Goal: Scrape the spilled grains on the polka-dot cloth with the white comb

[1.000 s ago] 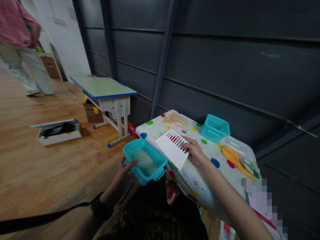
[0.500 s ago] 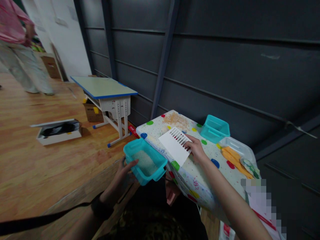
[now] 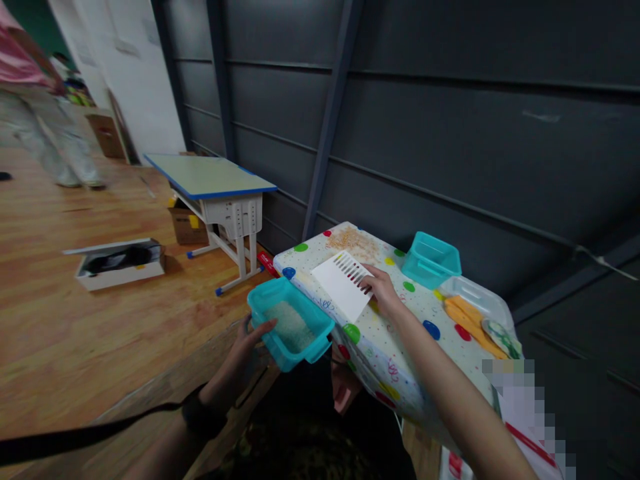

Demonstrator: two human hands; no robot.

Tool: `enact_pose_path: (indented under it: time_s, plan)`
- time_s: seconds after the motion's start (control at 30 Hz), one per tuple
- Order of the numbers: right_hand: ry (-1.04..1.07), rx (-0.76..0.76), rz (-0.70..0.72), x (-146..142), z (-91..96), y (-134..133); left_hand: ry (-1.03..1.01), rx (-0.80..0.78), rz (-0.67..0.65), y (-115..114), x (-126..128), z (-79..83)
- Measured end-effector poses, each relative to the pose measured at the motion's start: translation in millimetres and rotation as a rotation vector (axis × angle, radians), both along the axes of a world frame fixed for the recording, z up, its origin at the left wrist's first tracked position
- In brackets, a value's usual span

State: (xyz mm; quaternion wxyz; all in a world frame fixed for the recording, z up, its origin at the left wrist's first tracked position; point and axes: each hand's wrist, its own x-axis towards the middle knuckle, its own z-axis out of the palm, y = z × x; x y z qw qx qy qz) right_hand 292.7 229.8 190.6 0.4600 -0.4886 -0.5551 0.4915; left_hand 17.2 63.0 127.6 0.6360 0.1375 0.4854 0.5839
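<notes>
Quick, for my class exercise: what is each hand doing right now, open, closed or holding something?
Left hand: closed on the turquoise container, thumb over its rim.
Right hand: closed on the white slotted card.

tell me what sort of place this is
Probably a classroom or activity room, though I can't be sure: there's a school-style desk, a spotted tablecloth, and a teal tub of pale grains.
</notes>
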Motion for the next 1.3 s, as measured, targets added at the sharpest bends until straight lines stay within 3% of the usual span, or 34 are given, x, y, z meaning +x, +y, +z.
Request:
enact_pose_path:
  time_s: [0.13, 0.33, 0.5, 0.63, 0.8, 1.03, 1.23, 1.3]
  plan:
    - [0.025, -0.086, 0.165, -2, 2.8, -2, 0.050, 0.012, 0.003, -1, -1, -1.5]
    - [0.031, -0.053, 0.061, -7, 3.0, 0, 0.086, 0.025, -0.004, 3, -3, -11.2]
    - [0.017, -0.079, 0.184, -12, 0.8, -6, 0.083, 0.028, -0.014, 0, -2, -5.2]
    - [0.023, -0.063, 0.133, -11, 5.2, -12, 0.077, 0.032, -0.006, 0, -1, -5.2]
    - [0.033, -0.073, 0.169, -10, 7.1, -9, 0.094, 0.003, 0.016, 4, -3, -10.4]
    - [0.042, -0.032, -0.028, -17, -1.8, 17, 0.111, 0.006, -0.008, 8, -8, -13.2]
    - [-0.002, -0.079, 0.160, -23, -1.1, 19, 0.124, -0.006, -0.015, 9, -11, -16.0]
    - [0.002, -0.070, 0.159, -24, 1.1, 20, 0.128, 0.016, -0.023, 8, -11, -14.4]
